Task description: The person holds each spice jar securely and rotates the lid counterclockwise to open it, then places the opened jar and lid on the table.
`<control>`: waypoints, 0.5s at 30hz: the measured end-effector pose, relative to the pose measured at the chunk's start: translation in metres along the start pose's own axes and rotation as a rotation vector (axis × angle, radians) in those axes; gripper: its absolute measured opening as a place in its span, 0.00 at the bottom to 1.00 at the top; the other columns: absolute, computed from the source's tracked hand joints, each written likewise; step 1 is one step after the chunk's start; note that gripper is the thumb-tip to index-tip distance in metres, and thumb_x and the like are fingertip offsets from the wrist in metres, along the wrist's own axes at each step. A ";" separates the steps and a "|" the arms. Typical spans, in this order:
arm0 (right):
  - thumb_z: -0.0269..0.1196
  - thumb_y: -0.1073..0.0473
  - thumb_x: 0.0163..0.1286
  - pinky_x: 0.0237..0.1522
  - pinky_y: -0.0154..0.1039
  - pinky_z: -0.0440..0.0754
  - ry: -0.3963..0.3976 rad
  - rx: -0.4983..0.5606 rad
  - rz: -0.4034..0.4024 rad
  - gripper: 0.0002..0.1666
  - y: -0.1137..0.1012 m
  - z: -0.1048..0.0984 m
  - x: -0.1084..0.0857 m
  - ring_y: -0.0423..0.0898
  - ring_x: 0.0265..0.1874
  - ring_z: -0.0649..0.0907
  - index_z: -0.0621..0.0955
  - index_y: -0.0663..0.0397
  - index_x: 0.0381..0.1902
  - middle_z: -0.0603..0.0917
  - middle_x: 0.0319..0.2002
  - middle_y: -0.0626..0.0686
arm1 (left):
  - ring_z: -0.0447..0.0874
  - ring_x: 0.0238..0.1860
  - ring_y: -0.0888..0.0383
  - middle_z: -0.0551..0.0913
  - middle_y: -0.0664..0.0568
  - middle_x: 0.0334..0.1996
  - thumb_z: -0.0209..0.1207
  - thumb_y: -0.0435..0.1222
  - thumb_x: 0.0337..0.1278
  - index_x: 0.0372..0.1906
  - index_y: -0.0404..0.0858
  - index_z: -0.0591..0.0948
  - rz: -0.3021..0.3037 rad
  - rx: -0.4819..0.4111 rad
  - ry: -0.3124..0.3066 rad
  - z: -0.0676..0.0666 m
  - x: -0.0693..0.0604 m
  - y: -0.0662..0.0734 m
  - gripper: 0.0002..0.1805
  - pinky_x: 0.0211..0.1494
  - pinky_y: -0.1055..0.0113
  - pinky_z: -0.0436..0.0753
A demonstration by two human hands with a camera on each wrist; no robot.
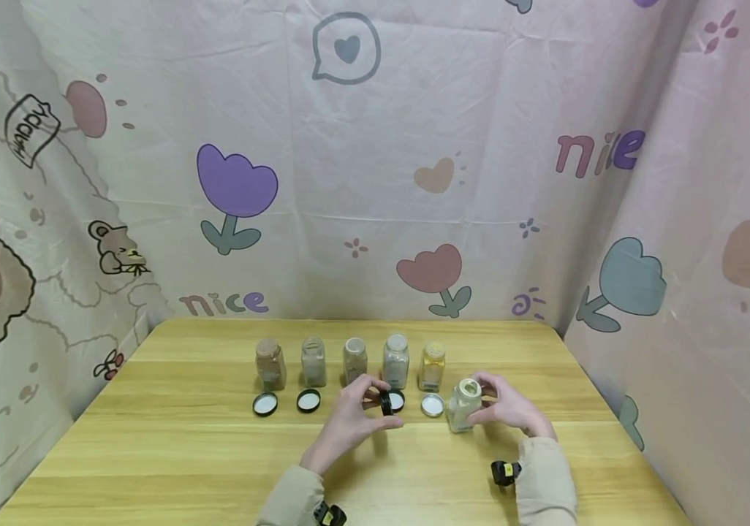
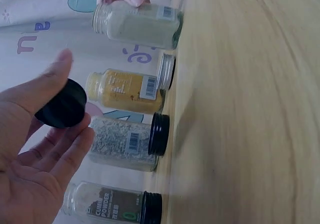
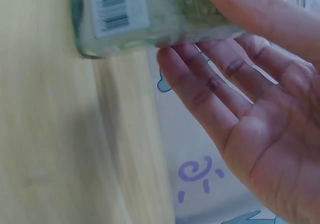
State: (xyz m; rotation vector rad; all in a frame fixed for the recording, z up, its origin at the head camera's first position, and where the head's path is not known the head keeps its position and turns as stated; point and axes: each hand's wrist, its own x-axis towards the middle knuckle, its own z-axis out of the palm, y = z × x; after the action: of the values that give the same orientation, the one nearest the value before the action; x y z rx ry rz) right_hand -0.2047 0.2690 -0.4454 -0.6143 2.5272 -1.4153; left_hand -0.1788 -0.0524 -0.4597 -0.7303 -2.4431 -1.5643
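My left hand pinches a black round lid on edge between thumb and fingers, above the table. In the left wrist view that lid shows its dark outer side. To the right, my right hand grips an uncapped glass jar of pale greenish contents, thumb on one side and fingers on the other. The jar leans slightly; whether its base touches the table I cannot tell. A barcode label shows near its base. The lid and the jar are apart.
Behind the hands stands a row of glass jars: brown, grey, cumin powder, whitish flakes and yellow. Lids lie before them, including black ones and a silver one. A printed curtain surrounds the wooden table.
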 end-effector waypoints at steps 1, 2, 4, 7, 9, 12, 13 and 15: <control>0.76 0.67 0.50 0.63 0.51 0.83 0.016 0.000 0.002 0.33 0.002 -0.001 0.000 0.50 0.55 0.83 0.76 0.66 0.54 0.84 0.51 0.62 | 0.85 0.44 0.53 0.82 0.43 0.47 0.80 0.40 0.38 0.49 0.32 0.78 -0.005 -0.007 -0.009 0.002 0.000 0.000 0.31 0.54 0.65 0.90; 0.76 0.67 0.51 0.64 0.55 0.82 0.033 0.000 0.005 0.35 0.003 -0.001 0.001 0.53 0.56 0.82 0.76 0.67 0.56 0.83 0.52 0.63 | 0.85 0.44 0.53 0.82 0.43 0.47 0.80 0.39 0.37 0.48 0.31 0.78 -0.007 -0.012 -0.018 0.003 -0.001 0.000 0.31 0.54 0.65 0.90; 0.76 0.67 0.52 0.65 0.59 0.80 0.062 0.003 0.008 0.37 0.007 -0.002 0.003 0.60 0.57 0.82 0.74 0.71 0.59 0.83 0.54 0.66 | 0.85 0.45 0.53 0.82 0.42 0.47 0.81 0.37 0.36 0.47 0.32 0.78 -0.010 -0.015 -0.037 0.007 -0.002 0.000 0.31 0.54 0.65 0.90; 0.74 0.69 0.53 0.66 0.61 0.78 0.100 0.012 0.024 0.40 0.011 -0.004 0.009 0.67 0.61 0.79 0.71 0.74 0.63 0.81 0.57 0.70 | 0.86 0.44 0.53 0.83 0.43 0.45 0.82 0.37 0.34 0.45 0.33 0.78 -0.005 0.014 -0.061 0.016 -0.003 -0.001 0.31 0.54 0.64 0.90; 0.73 0.70 0.54 0.68 0.62 0.76 0.130 0.027 0.045 0.41 0.014 -0.006 0.014 0.70 0.63 0.77 0.69 0.75 0.65 0.78 0.60 0.73 | 0.86 0.45 0.53 0.84 0.43 0.45 0.82 0.38 0.34 0.45 0.33 0.79 0.002 0.036 -0.073 0.024 -0.002 0.000 0.31 0.54 0.63 0.90; 0.71 0.71 0.55 0.71 0.64 0.72 0.177 0.032 0.073 0.42 0.017 -0.009 0.021 0.72 0.65 0.74 0.68 0.75 0.66 0.75 0.63 0.75 | 0.87 0.43 0.55 0.86 0.44 0.44 0.81 0.41 0.34 0.45 0.34 0.80 0.010 0.067 -0.086 0.036 0.002 0.002 0.30 0.52 0.64 0.90; 0.71 0.71 0.56 0.71 0.64 0.71 0.183 0.030 0.075 0.42 0.018 -0.011 0.023 0.73 0.66 0.73 0.67 0.75 0.67 0.75 0.63 0.75 | 0.86 0.43 0.56 0.86 0.45 0.44 0.81 0.42 0.35 0.46 0.34 0.80 0.015 0.080 -0.092 0.040 0.003 0.003 0.30 0.51 0.66 0.90; 0.70 0.71 0.57 0.71 0.64 0.71 0.193 0.016 0.073 0.42 0.019 -0.013 0.027 0.73 0.66 0.73 0.67 0.75 0.67 0.74 0.64 0.75 | 0.85 0.43 0.59 0.87 0.46 0.45 0.79 0.45 0.39 0.48 0.36 0.82 0.018 0.111 -0.103 0.047 0.007 0.005 0.30 0.52 0.70 0.87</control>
State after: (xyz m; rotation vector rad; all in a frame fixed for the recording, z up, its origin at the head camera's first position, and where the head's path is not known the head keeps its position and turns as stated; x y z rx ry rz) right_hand -0.2380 0.2759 -0.4537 -0.3954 2.6502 -1.5349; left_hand -0.1759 -0.0067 -0.4736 -0.8296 -2.5642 -1.4050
